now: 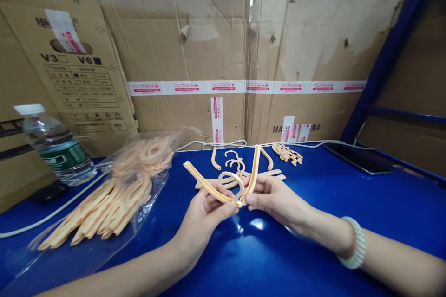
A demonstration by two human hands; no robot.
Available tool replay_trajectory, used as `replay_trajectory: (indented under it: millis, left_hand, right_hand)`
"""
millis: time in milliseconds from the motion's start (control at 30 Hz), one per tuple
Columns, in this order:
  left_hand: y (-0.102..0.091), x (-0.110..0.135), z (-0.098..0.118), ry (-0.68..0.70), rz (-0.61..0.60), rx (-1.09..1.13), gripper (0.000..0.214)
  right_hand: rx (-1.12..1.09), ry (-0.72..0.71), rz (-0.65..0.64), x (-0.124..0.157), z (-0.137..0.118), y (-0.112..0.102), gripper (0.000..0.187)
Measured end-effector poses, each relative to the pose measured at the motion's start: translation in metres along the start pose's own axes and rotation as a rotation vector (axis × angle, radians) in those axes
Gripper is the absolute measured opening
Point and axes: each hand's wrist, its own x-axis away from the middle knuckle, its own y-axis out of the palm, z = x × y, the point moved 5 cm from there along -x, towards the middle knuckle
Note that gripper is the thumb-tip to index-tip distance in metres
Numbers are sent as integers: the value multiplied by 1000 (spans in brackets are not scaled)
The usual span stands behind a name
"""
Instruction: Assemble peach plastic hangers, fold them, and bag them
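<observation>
My left hand (205,216) grips one cream plastic hanger arm (205,184) that slants up to the left. My right hand (275,199) pinches a second hanger arm (253,169) that rises nearly upright. The two arms meet in a V at my fingertips, just above the blue table (313,241). A cream hook piece (233,177) sits at the joint between my hands. Behind them several loose hanger parts (240,167) lie on the table.
A clear plastic bag of cream hanger parts (114,195) lies at the left. A water bottle (55,146) stands at the far left. A small pile of cream clips (287,153) and a dark phone (355,158) lie at the back right. Cardboard boxes (195,46) wall the back.
</observation>
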Motion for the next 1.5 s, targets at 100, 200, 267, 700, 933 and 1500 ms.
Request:
replay_trajectory:
  millis: [100,200,267,700,933,1500]
  left_hand:
    - [1,0,1,-6,-21,-6,32]
    - [-1,0,1,-9,8,-13,34]
    - [-2,0,-1,-11,26,-33,35]
    - [6,6,18,147,33,-310,19]
    - [5,9,15,150,31,-354,18]
    - [4,11,11,79,61,-454,16]
  right_hand:
    - [48,-47,-51,0,-3,3,35]
    - [99,-77,-22,1,-5,4,32]
    - [147,-109,15,2,-8,4,31]
    - [342,-224,-55,10,-20,14,27]
    - [390,-204,-59,12,-20,17,24]
    - [496,-256,21,18,-19,16,25]
